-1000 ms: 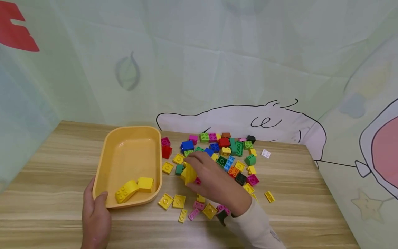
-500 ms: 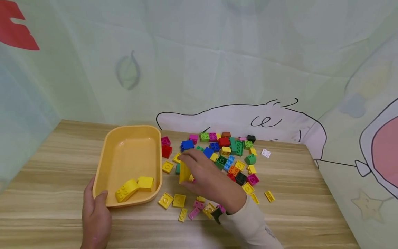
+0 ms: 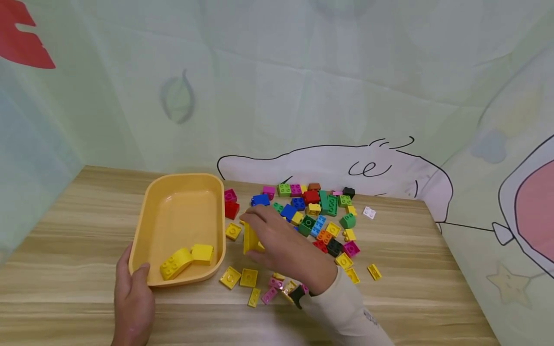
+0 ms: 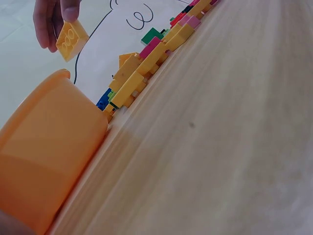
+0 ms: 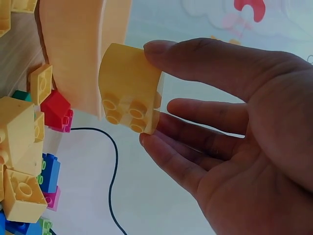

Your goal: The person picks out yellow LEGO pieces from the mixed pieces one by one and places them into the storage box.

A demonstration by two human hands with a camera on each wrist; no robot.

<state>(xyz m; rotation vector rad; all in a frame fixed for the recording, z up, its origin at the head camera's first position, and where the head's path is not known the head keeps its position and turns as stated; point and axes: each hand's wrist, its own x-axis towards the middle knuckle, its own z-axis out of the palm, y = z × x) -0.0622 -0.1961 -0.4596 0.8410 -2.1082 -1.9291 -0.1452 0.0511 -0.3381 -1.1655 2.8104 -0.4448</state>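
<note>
My left hand (image 3: pixel 135 300) grips the near left corner of a yellow-orange tray (image 3: pixel 144 211), thumb over the rim. Inside the tray lie two yellow bricks, one curved and studded (image 3: pixel 175 265), the other a plain block (image 3: pixel 202 254). To the tray's right, my right hand (image 3: pixel 285 245) pinches a yellow toy brick (image 5: pixel 129 85) between thumb and fingertips. In the right wrist view this brick has a rounded face and several studs. The left wrist view also has this brick (image 4: pixel 72 41) in the air, beyond the tray's side wall (image 4: pixel 49 142).
Loose bricks of many colours spread over the wooden table (image 3: pixel 402 288), some hidden under my right forearm. A red brick (image 3: pixel 232 210) sits close to the tray's right side. Off to the right are a white brick (image 3: pixel 369 212) and a small yellow one (image 3: pixel 374 272). A printed cloth (image 3: pixel 281 96) hangs behind.
My right hand has shifted a little left, toward the tray, with the yellow brick in its fingers. My left hand and the tray stay in place.
</note>
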